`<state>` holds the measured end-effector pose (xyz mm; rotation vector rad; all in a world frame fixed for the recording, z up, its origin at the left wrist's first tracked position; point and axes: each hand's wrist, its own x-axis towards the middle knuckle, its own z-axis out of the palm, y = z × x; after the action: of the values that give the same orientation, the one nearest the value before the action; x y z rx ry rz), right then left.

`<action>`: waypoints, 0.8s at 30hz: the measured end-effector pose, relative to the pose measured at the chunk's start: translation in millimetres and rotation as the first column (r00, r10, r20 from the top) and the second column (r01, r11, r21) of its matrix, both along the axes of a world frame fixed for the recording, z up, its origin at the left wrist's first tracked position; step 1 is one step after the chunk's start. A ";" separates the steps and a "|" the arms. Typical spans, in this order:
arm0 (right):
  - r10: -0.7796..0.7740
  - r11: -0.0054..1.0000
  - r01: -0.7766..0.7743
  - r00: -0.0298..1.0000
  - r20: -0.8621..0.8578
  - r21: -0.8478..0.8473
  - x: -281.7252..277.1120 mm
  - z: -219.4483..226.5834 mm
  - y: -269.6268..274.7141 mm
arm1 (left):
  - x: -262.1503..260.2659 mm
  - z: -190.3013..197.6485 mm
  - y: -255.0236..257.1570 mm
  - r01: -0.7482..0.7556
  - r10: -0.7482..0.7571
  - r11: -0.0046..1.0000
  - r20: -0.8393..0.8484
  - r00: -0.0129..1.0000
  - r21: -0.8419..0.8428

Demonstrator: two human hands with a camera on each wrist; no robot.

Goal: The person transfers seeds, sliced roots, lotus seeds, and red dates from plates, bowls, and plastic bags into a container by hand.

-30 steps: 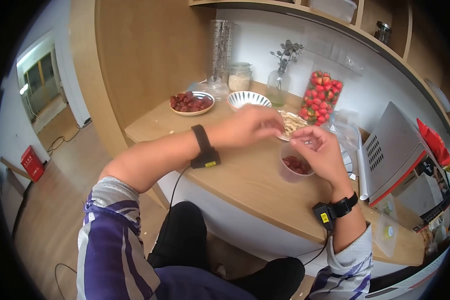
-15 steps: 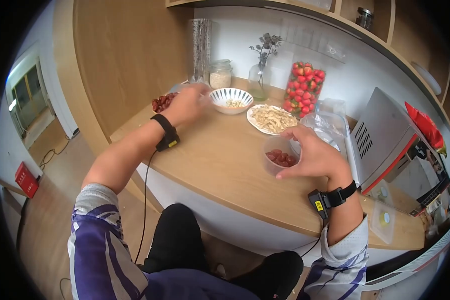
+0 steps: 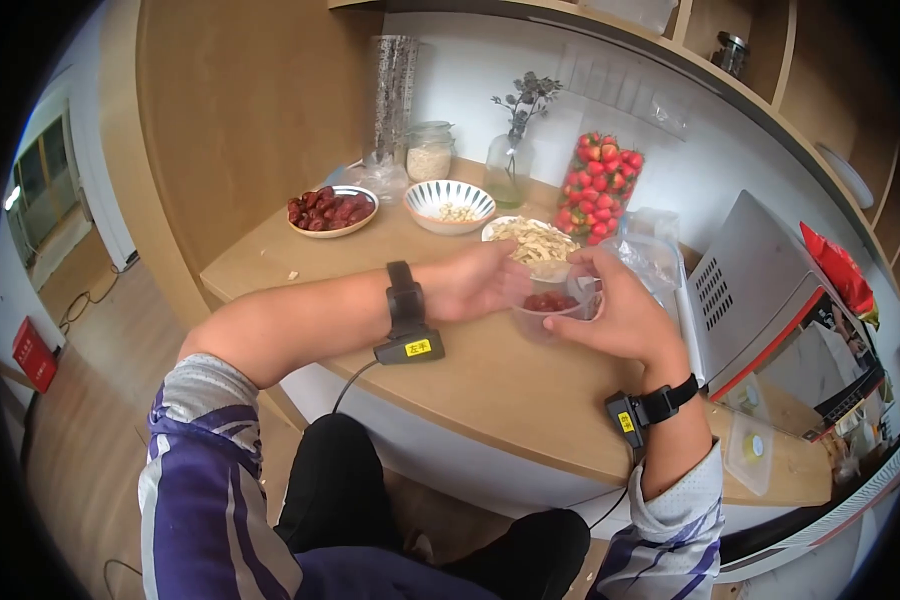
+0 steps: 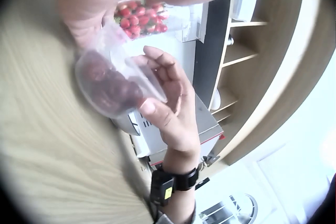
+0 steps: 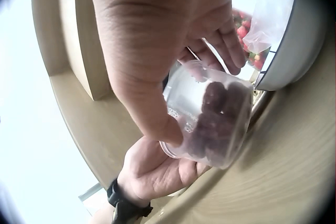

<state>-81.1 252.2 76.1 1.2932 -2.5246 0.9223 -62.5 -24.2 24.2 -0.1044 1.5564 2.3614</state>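
My right hand (image 3: 625,308) grips a clear plastic cup (image 5: 184,90) by its rim, thumb on the near side and fingers on the far side. Dark red dates (image 3: 550,301) lie in the bottom of the cup. My left hand (image 3: 475,283) is at the cup's left side, palm turned up, its fingers extended along the wall and partly hidden by it. In the right wrist view the left palm (image 5: 152,174) shows just below the tilted cup. Right behind the cup stands a white plate (image 3: 487,231) of pale dried slices (image 3: 530,240).
At the back left are a bowl of dates (image 3: 332,211), a striped bowl (image 3: 450,203) with small pale pieces and a glass jar (image 3: 430,152). A vase (image 3: 508,170) and packed strawberries (image 3: 597,185) stand by the wall. A microwave (image 3: 770,300) is on the right.
My left hand went from above the cup to the date bowl at the back left, then returned to the cup's left side. My right hand lowered from above the cup onto its rim.
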 end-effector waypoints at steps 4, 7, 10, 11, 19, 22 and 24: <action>-0.048 0.984 0.038 0.997 -0.054 -0.175 7.8 2.6 -11.6 | 16.6 12.1 29.8 0.069 -0.081 0.938 0.020 0.997 0.341; -0.069 0.947 0.055 0.997 -0.034 -0.316 12.3 -5.1 -25.9 | 27.6 7.2 44.0 0.059 -0.064 0.891 -0.005 0.998 0.450; -0.024 0.941 0.004 0.998 -0.055 -0.340 6.9 -15.0 -32.8 | 26.8 -8.0 45.1 0.082 -0.057 0.889 -0.070 0.996 0.451; -0.006 0.938 -0.010 0.999 -0.045 -0.347 7.1 -16.4 -34.3 | 27.4 -10.2 44.4 0.075 -0.054 0.887 -0.059 0.997 0.456; 0.018 0.946 -0.053 0.994 -0.108 -0.321 11.0 -15.9 -36.4 | 20.3 -22.8 39.0 -0.114 0.117 0.842 0.027 0.993 0.528; 0.041 0.952 -0.079 0.990 -0.131 -0.297 8.2 -17.8 -35.7 | 15.8 -19.2 36.8 -0.158 0.137 0.844 0.080 0.987 0.512; 0.047 0.952 -0.082 0.991 -0.123 -0.295 8.3 -17.8 -36.4 | 17.4 -17.6 36.1 -0.177 0.143 0.865 0.107 0.984 0.469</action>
<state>-72.7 215.8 58.3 1.2973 -2.1642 1.1559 -45.1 11.9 6.5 -0.2074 0.9210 2.7663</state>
